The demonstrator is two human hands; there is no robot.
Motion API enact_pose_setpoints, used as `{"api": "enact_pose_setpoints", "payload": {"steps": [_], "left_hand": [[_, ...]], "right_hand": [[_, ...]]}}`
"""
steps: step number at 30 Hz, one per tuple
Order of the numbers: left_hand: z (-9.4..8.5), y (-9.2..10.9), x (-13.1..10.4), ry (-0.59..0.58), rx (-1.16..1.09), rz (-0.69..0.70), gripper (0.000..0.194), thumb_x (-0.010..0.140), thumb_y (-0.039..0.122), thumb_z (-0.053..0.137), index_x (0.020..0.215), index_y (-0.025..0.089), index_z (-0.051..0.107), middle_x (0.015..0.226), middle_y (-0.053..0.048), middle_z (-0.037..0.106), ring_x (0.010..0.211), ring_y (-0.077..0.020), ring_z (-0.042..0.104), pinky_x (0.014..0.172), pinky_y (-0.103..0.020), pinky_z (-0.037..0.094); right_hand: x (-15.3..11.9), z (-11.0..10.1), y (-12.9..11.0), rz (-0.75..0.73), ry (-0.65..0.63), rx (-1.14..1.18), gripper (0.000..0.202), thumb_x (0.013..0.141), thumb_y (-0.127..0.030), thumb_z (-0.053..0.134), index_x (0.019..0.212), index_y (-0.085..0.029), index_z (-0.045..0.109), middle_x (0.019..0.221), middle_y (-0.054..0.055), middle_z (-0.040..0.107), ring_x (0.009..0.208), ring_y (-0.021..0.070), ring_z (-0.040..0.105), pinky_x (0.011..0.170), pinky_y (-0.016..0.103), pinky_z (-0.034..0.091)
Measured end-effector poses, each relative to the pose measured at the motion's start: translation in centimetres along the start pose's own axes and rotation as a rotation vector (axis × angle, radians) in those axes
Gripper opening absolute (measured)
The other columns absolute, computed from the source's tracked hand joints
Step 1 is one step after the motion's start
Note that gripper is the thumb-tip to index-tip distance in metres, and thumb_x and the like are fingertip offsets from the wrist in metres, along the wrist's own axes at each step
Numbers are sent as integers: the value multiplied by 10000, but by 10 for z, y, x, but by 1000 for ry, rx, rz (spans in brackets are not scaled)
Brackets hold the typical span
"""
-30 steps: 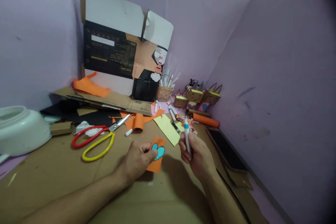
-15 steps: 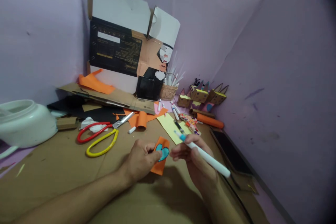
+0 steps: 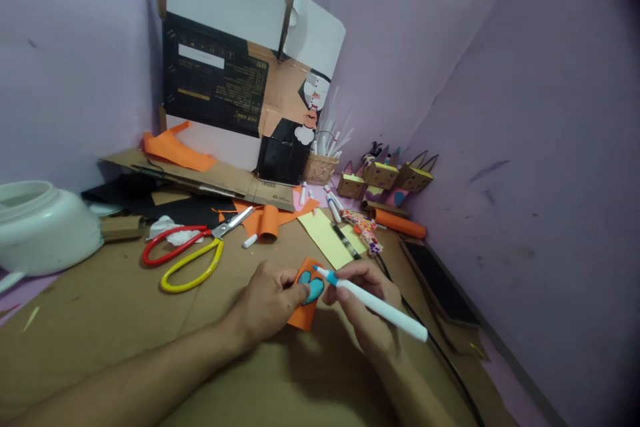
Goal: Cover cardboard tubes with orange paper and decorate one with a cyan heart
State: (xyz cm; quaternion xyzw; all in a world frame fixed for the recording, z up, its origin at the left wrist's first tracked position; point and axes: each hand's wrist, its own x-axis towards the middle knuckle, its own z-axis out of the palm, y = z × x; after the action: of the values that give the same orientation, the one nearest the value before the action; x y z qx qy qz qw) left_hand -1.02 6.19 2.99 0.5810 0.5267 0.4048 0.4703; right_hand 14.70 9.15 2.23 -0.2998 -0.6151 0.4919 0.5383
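Note:
My left hand (image 3: pixel 273 297) pinches a small orange paper piece (image 3: pixel 302 317), thumb lying over its front. On that piece is a blue heart (image 3: pixel 314 289) with a dark outline, partly hidden under my thumb. My right hand (image 3: pixel 367 300) is closed round a white felt-tip marker (image 3: pixel 387 312) with a blue tip. The tip points left, at the upper edge of the heart; whether it touches the paper I cannot tell. Beyond my hands lie a yellow paper sheet (image 3: pixel 320 233) and a black pen (image 3: pixel 345 240).
Scissors (image 3: pixel 217 233) with red and yellow handles lie open at left, near a white pot (image 3: pixel 47 233). An orange paper roll (image 3: pixel 269 223), a basket of markers (image 3: pixel 321 168), cardboard animal figures (image 3: pixel 383 177) and a flattened box (image 3: pixel 215 80) stand behind. A dark phone-like slab (image 3: pixel 440 280) lies right.
My right hand has brought the marker left, its tip now over the orange paper by the heart. My left hand keeps its pinch. The camera view has shifted slightly.

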Motion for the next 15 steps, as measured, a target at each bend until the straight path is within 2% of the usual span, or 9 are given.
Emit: {"api": "enact_pose_setpoints", "payload": {"steps": [2,6,10,15], "left_hand": [[0,-1,0,12,25,-4,294,744,350,501,522,168,435,536,51,290,520,-89,261,468,-233,197],[0,-1,-1,16,50,-23,309,743,352,501,519,183,372,531,52,266,517,-89,241,463,-242,177],[0,-2,0,1,45,-22,290,739,348,498,526,176,403,534,48,288,520,-91,253,465,-241,188],[0,-2,2,-5,33,15,314,740,357,491,506,180,379,514,51,284,504,-88,250,457,-240,191]], "right_hand": [[-2,2,0,-5,54,-74,82,702,-247,666,741,-194,618,523,-31,593,444,105,533,424,197,409],[-7,6,3,3,146,-92,95,779,-285,604,763,-195,577,475,-68,487,391,74,422,384,181,321],[-10,7,7,-90,73,-132,99,819,-287,570,777,-200,547,595,-43,525,479,91,474,445,205,373],[-11,5,6,-52,-43,-221,92,859,-292,522,820,-210,531,598,-42,519,485,97,456,457,214,364]]}}
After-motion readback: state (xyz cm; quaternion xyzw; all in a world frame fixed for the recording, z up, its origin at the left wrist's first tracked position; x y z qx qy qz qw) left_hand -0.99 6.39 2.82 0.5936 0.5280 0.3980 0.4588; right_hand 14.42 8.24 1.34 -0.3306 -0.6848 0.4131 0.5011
